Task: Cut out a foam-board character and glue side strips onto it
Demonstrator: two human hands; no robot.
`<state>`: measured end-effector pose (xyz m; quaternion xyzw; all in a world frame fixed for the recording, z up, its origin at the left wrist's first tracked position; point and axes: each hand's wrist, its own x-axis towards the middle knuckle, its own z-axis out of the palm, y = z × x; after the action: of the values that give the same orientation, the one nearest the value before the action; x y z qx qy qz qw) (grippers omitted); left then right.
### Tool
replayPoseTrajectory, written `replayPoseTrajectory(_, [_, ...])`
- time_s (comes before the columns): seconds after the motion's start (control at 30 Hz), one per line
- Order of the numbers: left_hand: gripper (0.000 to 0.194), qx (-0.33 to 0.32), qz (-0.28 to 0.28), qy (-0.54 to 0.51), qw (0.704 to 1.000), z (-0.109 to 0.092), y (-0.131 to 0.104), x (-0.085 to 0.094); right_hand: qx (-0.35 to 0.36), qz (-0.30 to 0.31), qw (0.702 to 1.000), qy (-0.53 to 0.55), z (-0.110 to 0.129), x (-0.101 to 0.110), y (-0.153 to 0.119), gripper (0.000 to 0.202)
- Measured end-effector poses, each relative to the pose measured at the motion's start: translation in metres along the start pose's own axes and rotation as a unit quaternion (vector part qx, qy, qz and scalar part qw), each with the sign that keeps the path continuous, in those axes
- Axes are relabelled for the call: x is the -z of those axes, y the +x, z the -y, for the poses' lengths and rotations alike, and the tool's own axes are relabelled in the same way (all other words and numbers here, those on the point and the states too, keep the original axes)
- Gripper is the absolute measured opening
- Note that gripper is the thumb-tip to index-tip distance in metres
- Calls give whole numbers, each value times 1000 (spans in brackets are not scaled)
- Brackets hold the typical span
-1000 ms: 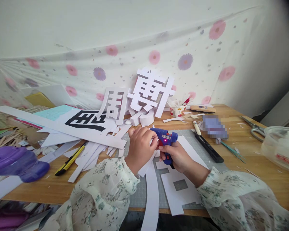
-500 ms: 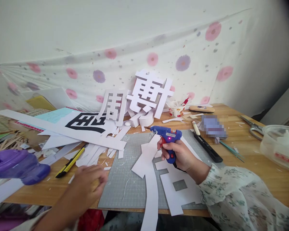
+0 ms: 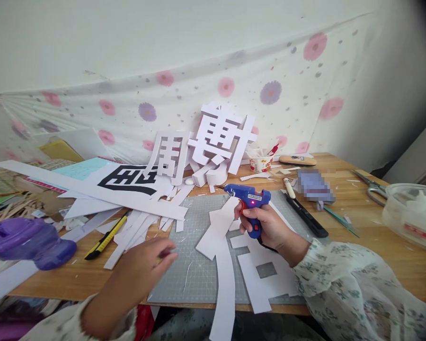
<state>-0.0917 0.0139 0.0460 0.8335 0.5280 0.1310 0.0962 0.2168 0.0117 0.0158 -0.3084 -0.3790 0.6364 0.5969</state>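
My right hand (image 3: 271, 226) grips a blue hot glue gun (image 3: 250, 195) with a lit red light, a finger at its trigger. Its nozzle points left above the grey cutting mat (image 3: 202, 284). Below the gun lies a white board character piece (image 3: 225, 279), whose long curved strip overhangs the table's front edge. To its right is another white cut-out (image 3: 253, 282) with a square hole. My left hand (image 3: 145, 267) hovers over the mat's left edge, thumb and fingertips brought close together. Whatever may be between them is too small to make out.
White built-up characters (image 3: 222, 135) lean at the back wall. A yellow cutter (image 3: 106, 237), paper strips and a purple container (image 3: 28, 241) lie left. On the right are a black cutter (image 3: 307, 218), scissors (image 3: 371, 187) and a clear tub (image 3: 412, 215).
My left hand has moved right and slightly up, from beside the mat to over its left edge. My right hand still holds the glue gun almost in the same place.
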Motion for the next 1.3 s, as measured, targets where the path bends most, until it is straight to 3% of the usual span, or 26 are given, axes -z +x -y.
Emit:
replayPoseTrajectory(0.13, [18,-25,58,43,997,-46,39,-25,5,-6,1000,-10,1,1,0,17])
replayPoseTrajectory(0.27, [21,-36,72,104,991,-64,59,-43,9,-10,1000,-13,1,3,1,17])
replayPoseTrajectory(0.47, [47,-7,120,22,993,-59,69,-55,20,-14,1000,-16,0,2,0,16])
replayPoseTrajectory(0.53, [54,29,124,-62,990,-53,73,-56,19,-25,999,-19,2,2,0,17])
replayPoseTrajectory(0.6, [49,72,135,-164,975,-46,79,-55,26,-39,999,-22,4,3,1,18])
replayPoseTrajectory(0.7, [24,98,182,-287,935,-37,90,-49,53,-61,996,-27,10,7,2,18])
replayPoseTrajectory(0.83, [29,99,213,-447,863,-34,106,-41,81,-79,993,-35,15,13,4,19])
replayPoseTrajectory(1.03, [49,93,98,-654,744,-45,119,-56,114,-99,982,-110,12,17,5,26])
replayPoseTrajectory(1.3, [26,128,11,-770,625,-43,116,-71,74,-151,932,-321,-1,21,-2,29])
